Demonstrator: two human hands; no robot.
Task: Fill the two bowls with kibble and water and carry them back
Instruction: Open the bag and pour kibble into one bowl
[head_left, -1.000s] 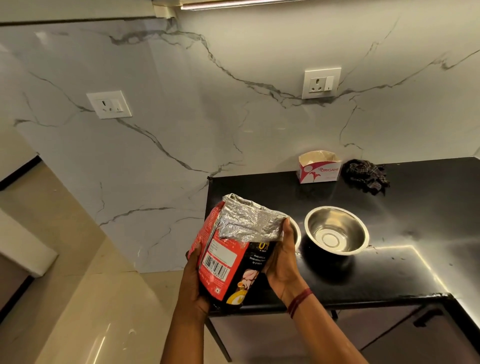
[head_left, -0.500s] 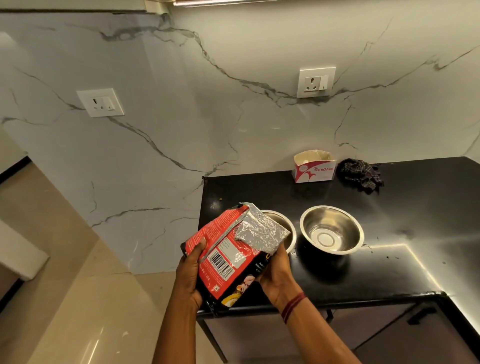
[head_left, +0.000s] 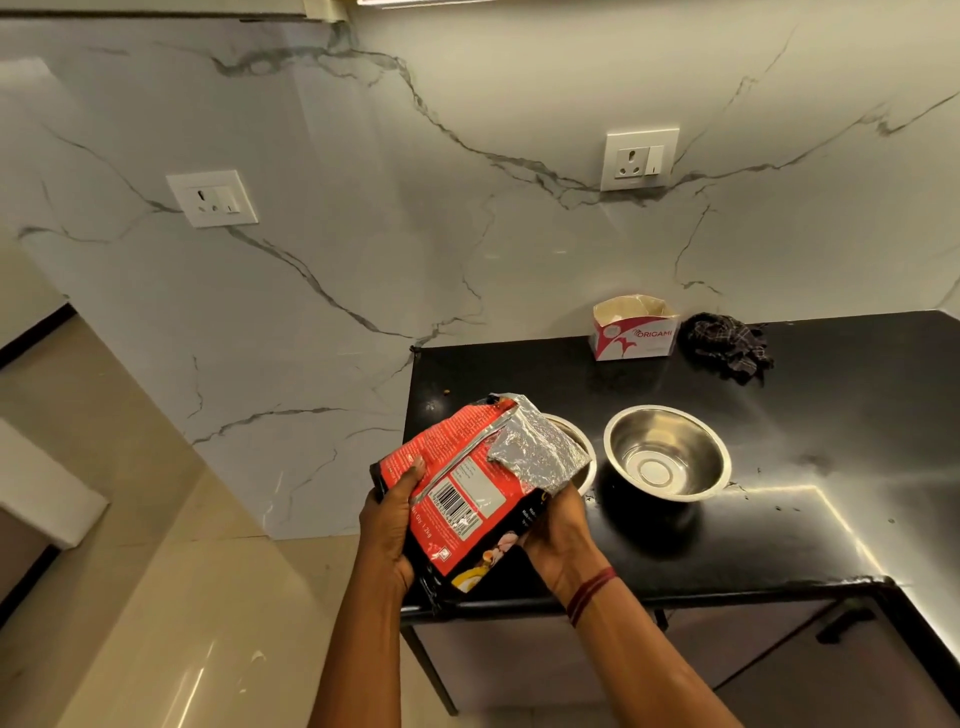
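- The left hand (head_left: 390, 525) clasps the lower left edge of the kibble bag (head_left: 467, 493), thumb lying across its red face.
- The right hand (head_left: 558, 535) cups the same bag from below at its 4 o'clock side; a dark red band circles that wrist.
- The bag tilts with its torn foil mouth toward 2 o'clock, the mouth over the rim of the left bowl (head_left: 574, 447).
- The bag's bottom corner hangs past the front edge of the black counter (head_left: 779, 551), out over the floor.
- The left bowl stands near the counter's left edge and is mostly hidden by the bag; I cannot tell what it holds.
- The right bowl (head_left: 667, 452) sits just beside it at 3 o'clock, not touching, steel and empty inside.
- At 3 to 5 o'clock of the right bowl the counter lies bare, out to the lit front edge.
- Farther back, at 12 o'clock, an open tissue box (head_left: 634, 332) stands against the marble wall, with a crumpled dark cloth (head_left: 730, 345) just beside it at 3 o'clock.
- Between bowls and box runs a bare strip of counter.
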